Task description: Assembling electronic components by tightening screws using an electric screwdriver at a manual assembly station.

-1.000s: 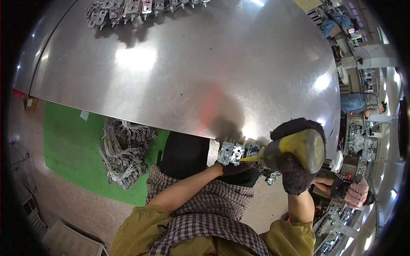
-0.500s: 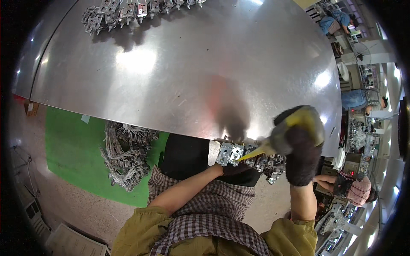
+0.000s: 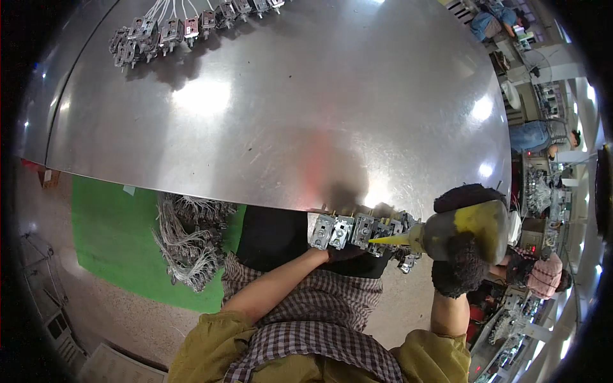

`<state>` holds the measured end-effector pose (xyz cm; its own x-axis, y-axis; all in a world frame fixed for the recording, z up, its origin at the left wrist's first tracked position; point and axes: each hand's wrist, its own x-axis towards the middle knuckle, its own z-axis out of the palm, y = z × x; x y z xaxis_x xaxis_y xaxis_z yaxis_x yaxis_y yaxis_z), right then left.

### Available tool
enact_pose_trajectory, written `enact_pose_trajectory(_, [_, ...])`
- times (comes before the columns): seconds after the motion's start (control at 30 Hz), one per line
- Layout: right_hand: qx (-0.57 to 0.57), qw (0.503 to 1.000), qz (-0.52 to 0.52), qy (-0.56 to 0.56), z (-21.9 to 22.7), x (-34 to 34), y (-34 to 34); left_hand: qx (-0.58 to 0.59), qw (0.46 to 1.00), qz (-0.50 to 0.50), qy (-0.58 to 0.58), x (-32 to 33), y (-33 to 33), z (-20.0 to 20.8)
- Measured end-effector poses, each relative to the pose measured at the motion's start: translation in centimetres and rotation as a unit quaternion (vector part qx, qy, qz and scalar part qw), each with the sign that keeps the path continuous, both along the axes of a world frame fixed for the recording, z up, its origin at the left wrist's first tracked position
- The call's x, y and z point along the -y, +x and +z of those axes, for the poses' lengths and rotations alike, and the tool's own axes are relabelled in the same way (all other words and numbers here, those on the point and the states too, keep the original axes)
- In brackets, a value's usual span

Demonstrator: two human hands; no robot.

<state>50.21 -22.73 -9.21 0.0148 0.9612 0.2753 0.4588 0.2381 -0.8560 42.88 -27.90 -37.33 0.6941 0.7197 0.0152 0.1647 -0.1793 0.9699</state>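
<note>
In my right hand (image 3: pixel 458 271), dark-gloved, is a grey and yellow squeeze bottle (image 3: pixel 490 226) tipped on its side, fingers wrapped round it. Its long yellow nozzle (image 3: pixel 391 240) points left, the tip at the third of a row of small metal mechanisms (image 3: pixel 363 228). This row of several silver units, side by side, lies along the near table edge above my lap. My left hand (image 3: pixel 345 253), also in a dark glove, is closed under the row's left part; the units hide most of its fingers.
The shiny metal table (image 3: pixel 255 140) stretches ahead. More metal units (image 3: pixel 171 33) with white wires stand at its far left. Below the edge, bundles of wired parts (image 3: pixel 185 246) lie on a green surface (image 3: pixel 108 236). Several people work at benches to the right.
My right hand has turned the bottle flatter and shifted right, its nozzle tip passing from the second unit to the third. My left hand stays beneath the row.
</note>
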Motion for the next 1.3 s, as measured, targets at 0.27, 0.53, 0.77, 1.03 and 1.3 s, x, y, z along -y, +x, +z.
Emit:
enact_pose_trajectory(0.27, [0.458,0.858,0.218,-0.085,1.6,-0.5,1.3,-0.006,1.000,0.008,0.019,-0.7,-0.2,0.6])
enact_pose_trajectory(0.53, [-0.038,0.996,0.071,-0.027,-0.4,-0.5,2.1,-0.006,1.000,-0.016,-0.014,-1.6,-1.5,2.7])
enact_pose_trajectory(0.77, [-0.339,0.941,-0.013,0.011,-0.1,0.7,3.8,-0.024,0.999,-0.007,0.036,-1.2,-0.9,2.4])
enact_pose_trajectory(1.03, [-0.190,0.978,-0.040,0.076,-0.8,2.7,2.6,0.002,0.995,0.051,0.088,-1.4,0.2,2.7])
enact_pose_trajectory(1.3, [-0.082,0.996,-0.001,0.027,-0.3,3.1,2.3,0.022,0.989,0.127,0.078,-0.6,1.5,0.3])
